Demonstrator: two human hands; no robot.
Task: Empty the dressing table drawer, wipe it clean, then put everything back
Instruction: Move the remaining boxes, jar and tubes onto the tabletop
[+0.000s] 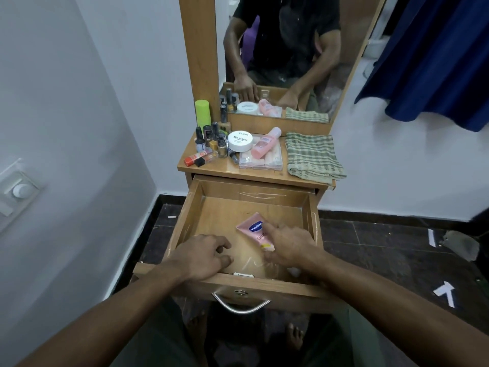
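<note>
I am reaching into the open drawer (185,215) with both hands. My right hand (288,246) is closing loosely on the pink Vaseline tube (254,230), fingers draped over its lower end; I cannot tell if the grasp is firm yet. My left hand (205,254) is resting relaxed and empty by the front edge. The tube is lying flat on the drawer floor, long axis diagonal, crimped end pointing toward the back left. I should be pinching across its width and lifting straight up toward the tabletop (232,170).
</note>
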